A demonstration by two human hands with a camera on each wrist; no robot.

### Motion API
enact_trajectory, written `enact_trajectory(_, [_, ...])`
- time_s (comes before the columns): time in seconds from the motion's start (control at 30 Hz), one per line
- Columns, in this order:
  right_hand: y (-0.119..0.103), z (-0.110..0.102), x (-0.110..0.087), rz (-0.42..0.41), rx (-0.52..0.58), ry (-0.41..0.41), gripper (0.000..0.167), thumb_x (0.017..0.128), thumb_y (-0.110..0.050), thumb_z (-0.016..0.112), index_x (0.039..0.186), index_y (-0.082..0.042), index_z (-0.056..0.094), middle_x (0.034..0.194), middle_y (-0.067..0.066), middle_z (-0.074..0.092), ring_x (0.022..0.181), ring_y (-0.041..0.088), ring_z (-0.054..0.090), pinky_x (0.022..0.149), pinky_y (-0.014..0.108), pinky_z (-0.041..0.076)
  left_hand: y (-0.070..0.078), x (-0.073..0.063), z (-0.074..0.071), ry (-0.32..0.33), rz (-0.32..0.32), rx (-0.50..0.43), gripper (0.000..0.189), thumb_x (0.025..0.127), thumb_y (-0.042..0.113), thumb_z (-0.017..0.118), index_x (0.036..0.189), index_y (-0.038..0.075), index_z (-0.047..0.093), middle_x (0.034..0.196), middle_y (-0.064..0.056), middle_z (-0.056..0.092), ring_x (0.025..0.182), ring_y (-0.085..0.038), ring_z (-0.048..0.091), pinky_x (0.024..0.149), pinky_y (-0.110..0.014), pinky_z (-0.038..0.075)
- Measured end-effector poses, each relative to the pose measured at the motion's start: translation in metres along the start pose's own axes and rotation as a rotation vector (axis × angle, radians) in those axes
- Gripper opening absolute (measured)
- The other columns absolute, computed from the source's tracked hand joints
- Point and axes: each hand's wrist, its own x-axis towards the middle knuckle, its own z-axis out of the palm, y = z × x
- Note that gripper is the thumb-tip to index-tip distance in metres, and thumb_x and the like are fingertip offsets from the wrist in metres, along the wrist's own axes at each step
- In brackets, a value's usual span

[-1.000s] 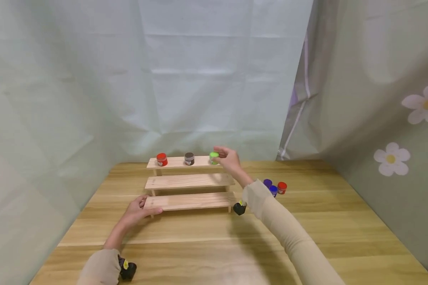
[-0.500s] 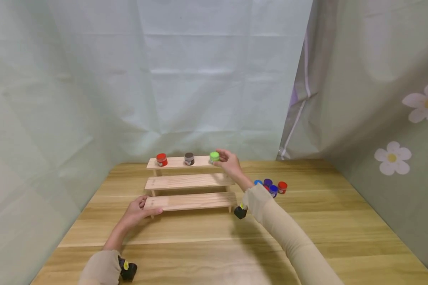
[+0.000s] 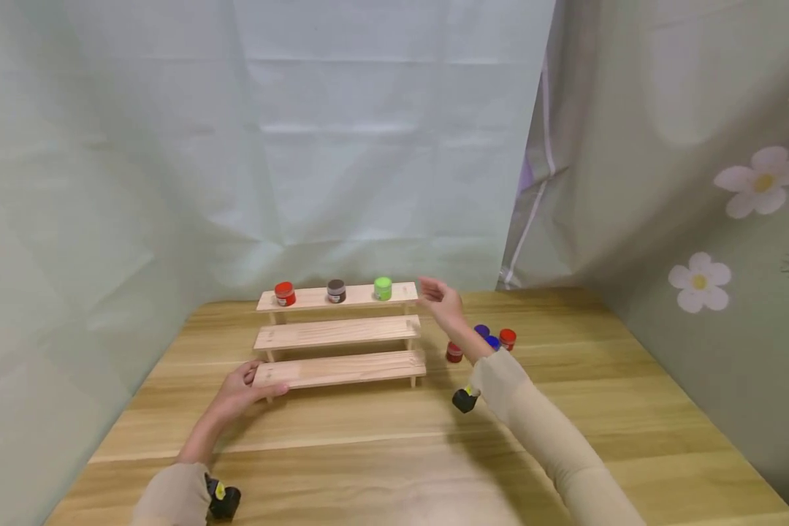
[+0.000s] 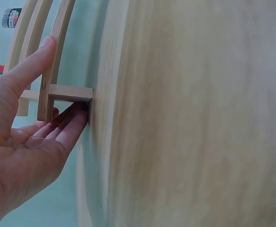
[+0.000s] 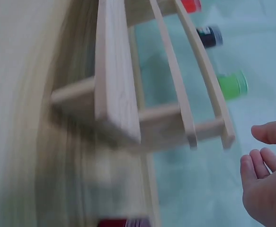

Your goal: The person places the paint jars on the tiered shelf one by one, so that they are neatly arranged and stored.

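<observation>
A three-tier wooden display rack (image 3: 338, 332) stands on the table. My left hand (image 3: 239, 391) grips the left end of its lowest tier, thumb along the front board and fingers behind the leg in the left wrist view. Along the top tier sit a red paint jar (image 3: 285, 294), a dark grey-brown paint jar (image 3: 336, 291) and a light green paint jar (image 3: 383, 288), all upright and spaced apart. My right hand (image 3: 443, 303) is just off the right end of that tier, holding nothing. Its thumb and fingers are apart in the right wrist view, a gap away from the green jar.
Right of the rack, several more jars cluster on the wooden table (image 3: 605, 394): a dark red jar (image 3: 454, 352), a purple jar (image 3: 481, 331), a blue jar (image 3: 493, 342) and a bright red jar (image 3: 508, 339). My right forearm partly covers them. Pale curtains (image 3: 368, 161) hang behind and at the sides.
My right hand has let go of the green jar and moved right, away from the top tier. The jar stays there. My left hand keeps its grip. The head view has shifted slightly.
</observation>
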Motion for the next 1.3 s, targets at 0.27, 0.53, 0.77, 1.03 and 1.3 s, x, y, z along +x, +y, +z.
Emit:
enact_trajectory(0.27, [0.011,-0.04,-0.009,0.047,-0.015,0.045,0.043,0.093,-0.003,0.062,0.135,0.002,0.054,0.135,0.024,0.057,0.126,0.035,0.054,0.105,0.034,0.048,-0.002,0.001,-0.01,-0.011,-0.011,0.032,0.1,0.088,0.038,0.07,0.151,-0.012,0.011,0.151,-0.037,0.031,0.137,-0.043,0.04,0.107,-0.043,0.042])
enact_trajectory(0.53, [0.032,-0.068,-0.016,0.043,-0.019,0.133,0.038,0.092,0.002,0.06,0.129,0.009,0.056,0.127,0.028,0.061,0.111,0.027,0.064,0.081,0.006,0.048,-0.01,-0.006,-0.018,0.002,-0.035,0.043,0.095,0.088,0.038,0.07,0.15,-0.01,0.016,0.151,-0.034,0.033,0.135,-0.038,0.042,0.1,-0.031,0.046])
enact_trajectory(0.77, [0.054,-0.1,-0.022,0.099,-0.042,0.218,0.041,0.092,0.004,0.057,0.132,0.01,0.053,0.134,0.03,0.056,0.118,0.029,0.059,0.078,0.002,0.044,-0.013,-0.006,-0.022,0.008,-0.029,0.056,0.093,0.088,0.038,0.07,0.149,-0.009,0.019,0.149,-0.033,0.038,0.131,-0.031,0.046,0.096,-0.027,0.046])
enact_trajectory(1.03, [0.07,-0.124,-0.029,0.206,-0.04,0.268,0.048,0.092,0.0,0.057,0.138,0.007,0.047,0.144,0.028,0.047,0.133,0.038,0.046,0.097,0.016,0.046,-0.014,-0.006,-0.023,0.019,-0.05,0.055,0.09,0.089,0.039,0.07,0.149,-0.008,0.021,0.149,-0.034,0.038,0.13,-0.033,0.047,0.095,-0.028,0.045])
enact_trajectory(1.3, [0.117,-0.14,-0.015,0.09,0.071,0.222,0.047,0.083,-0.007,0.071,0.128,0.001,0.06,0.132,0.019,0.062,0.121,0.029,0.057,0.107,0.035,0.046,-0.012,-0.007,-0.021,0.017,-0.049,0.039,0.092,0.089,0.037,0.07,0.149,-0.009,0.019,0.15,-0.034,0.036,0.132,-0.034,0.044,0.09,-0.02,0.045])
